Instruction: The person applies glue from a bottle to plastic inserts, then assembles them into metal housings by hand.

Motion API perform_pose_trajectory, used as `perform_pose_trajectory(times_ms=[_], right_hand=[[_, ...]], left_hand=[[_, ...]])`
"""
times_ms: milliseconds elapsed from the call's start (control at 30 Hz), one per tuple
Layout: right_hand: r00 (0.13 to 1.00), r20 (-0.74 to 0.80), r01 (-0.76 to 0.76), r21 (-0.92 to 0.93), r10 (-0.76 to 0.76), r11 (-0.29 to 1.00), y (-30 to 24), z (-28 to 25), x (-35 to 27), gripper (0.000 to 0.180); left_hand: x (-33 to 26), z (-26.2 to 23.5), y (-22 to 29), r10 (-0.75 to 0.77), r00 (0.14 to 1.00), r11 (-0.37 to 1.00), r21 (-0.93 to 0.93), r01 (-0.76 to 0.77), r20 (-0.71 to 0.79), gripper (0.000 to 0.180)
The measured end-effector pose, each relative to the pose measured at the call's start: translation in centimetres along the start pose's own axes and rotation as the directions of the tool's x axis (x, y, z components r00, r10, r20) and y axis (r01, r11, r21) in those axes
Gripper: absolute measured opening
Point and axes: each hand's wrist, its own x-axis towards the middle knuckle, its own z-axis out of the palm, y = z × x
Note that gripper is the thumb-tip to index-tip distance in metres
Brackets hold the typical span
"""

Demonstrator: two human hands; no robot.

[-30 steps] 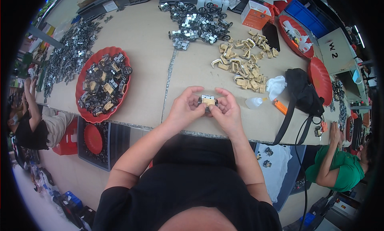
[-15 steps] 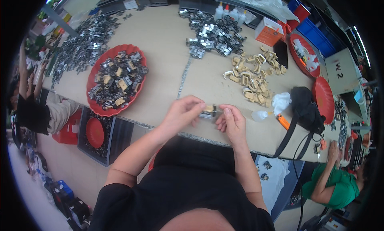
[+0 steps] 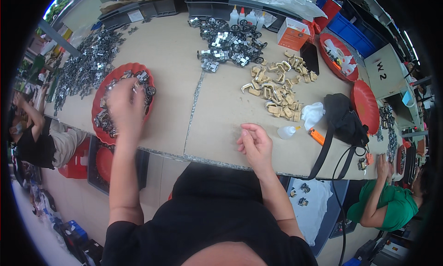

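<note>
The left hand is stretched out over the red tray at the left of the table, and it's blurred, so whether the fingers are spread, curled or already pinched on something honestly can't be told; the metal parts heaped in that tray are right under and around it. The right hand is parked near the table's front edge, fingers loosely curled with the thumb brought close to the fingertips, and nothing can be made out between them. So what could go wrong here? The tray is overhanging the near edge a bit by the look of it, so if it's leaned on or dragged while parts are being fished out, it could be tipped and the lot dumped toward the crates below. The parts are tangled together, wheels and brackets all mixed, so two could easily be lifted at once and one dropped off the edge. A grab made without looking could also be snagged on a sharp stamped edge. Further right, the small glue bottle is lying on its side just beside the white rag and the tan clips, so it could be rolled or knocked if the right hand is swung that way
</note>
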Motion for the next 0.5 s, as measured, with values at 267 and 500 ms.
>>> perform_pose_trajectory(times_ms=[267, 500], right_hand=[[0.682, -0.423, 0.503, -0.321, -0.596, 0.803, -1.1, -4.0, -2.1, 0.011], [0.773, -0.346, 0.285, -0.560, -0.532, 0.778, -0.8, -7.4, -1.9, 0.042]], left_hand=[[-0.2, 13.3, 11.6, 0.141, 0.833, 0.850, -0.497, 0.176, 0.535, 0.022], [-0.4, 14.9, 10.7, 0.333, 0.836, 0.895, -0.425, -0.135, 0.436, 0.019]])
